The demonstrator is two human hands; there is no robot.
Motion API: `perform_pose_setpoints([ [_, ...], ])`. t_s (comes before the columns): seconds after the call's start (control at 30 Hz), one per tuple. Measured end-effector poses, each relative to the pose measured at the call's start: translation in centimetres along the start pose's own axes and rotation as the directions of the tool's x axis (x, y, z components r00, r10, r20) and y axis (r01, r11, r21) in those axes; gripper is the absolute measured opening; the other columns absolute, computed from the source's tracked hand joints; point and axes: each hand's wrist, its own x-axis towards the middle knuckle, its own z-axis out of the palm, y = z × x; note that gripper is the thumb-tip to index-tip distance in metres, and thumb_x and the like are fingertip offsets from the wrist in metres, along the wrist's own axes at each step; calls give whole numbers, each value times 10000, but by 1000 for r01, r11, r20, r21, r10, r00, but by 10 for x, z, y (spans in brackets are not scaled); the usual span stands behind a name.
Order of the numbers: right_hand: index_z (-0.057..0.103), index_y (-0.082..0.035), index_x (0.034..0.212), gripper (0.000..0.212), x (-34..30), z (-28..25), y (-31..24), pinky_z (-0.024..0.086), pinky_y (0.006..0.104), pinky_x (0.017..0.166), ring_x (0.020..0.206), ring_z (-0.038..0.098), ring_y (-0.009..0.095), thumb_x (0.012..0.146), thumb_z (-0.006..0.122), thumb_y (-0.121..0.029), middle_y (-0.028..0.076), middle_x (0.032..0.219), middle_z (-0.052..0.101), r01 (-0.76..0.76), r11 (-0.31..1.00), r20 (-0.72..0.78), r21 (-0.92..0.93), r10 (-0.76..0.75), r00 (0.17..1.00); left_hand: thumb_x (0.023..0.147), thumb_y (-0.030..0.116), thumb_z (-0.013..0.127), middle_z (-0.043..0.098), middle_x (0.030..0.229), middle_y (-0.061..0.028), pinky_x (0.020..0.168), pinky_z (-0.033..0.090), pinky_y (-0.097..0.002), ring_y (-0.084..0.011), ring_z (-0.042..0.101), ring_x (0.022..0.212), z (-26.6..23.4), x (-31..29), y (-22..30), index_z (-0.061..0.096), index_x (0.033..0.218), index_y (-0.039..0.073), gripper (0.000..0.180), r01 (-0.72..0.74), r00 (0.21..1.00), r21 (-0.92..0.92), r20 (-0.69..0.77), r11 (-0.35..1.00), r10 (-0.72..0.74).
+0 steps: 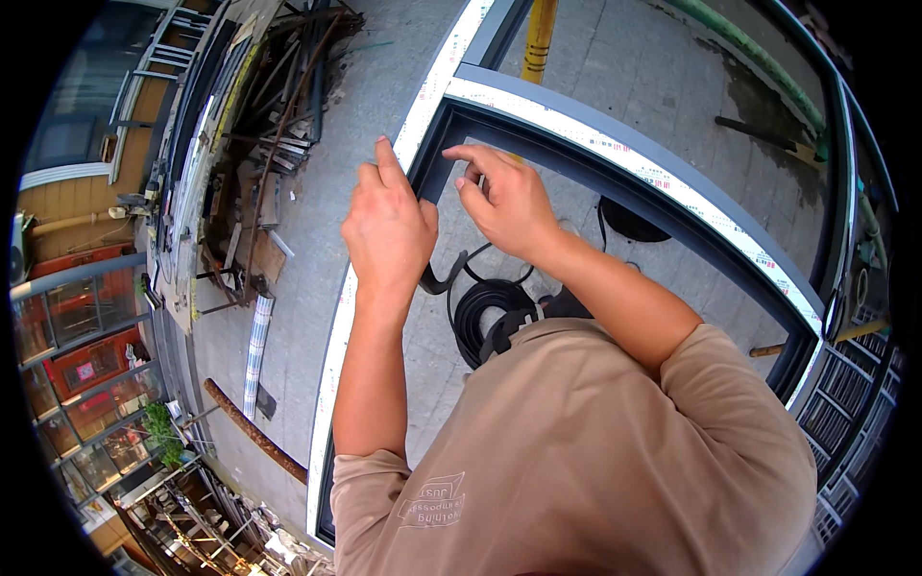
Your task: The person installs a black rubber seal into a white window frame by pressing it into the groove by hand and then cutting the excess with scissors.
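Observation:
A large grey window frame, its faces covered with white printed protective film, surrounds the space in front of me. My left hand rests on its left bar near the inner corner. The fingers bend round the bar, with the forefinger stretched along it and the thumb on the inner side. Just inside that corner, my right hand has its forefinger extended toward the dark inner groove and its thumb apart; nothing shows between them. A black rubber strip hangs beside my left wrist, leading down to a coil of black strip below.
Scrap metal and lengths of profile are heaped on the left. A rusty pipe and a wrapped roll lie nearer. A yellow post stands beyond the frame, and stacked dark profiles are at right.

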Motion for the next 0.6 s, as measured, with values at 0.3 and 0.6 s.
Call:
perform_pose_setpoints([
  [0.3, 615, -51, 1555, 595, 5, 0, -3, 600, 473, 734, 784, 758, 375, 978, 741, -125, 135, 868, 758, 51, 965, -35, -258, -62, 997, 860, 117, 762, 654, 1175, -217, 843, 648, -502, -407, 749, 1030, -1, -1, 1, 466, 1614, -65, 830, -24, 999, -3, -21, 1000, 24],
  [0.6, 598, -40, 1565, 599, 8, 1, -3, 592, 452, 752, 783, 768, 352, 987, 726, -129, 142, 858, 768, -81, 986, -33, -148, 77, 997, 846, 150, 788, 671, 1209, -216, 855, 634, -535, -421, 755, 1041, 4, -1, -3, 459, 1636, -19, 872, 10, 1000, -17, -17, 1000, -10],
])
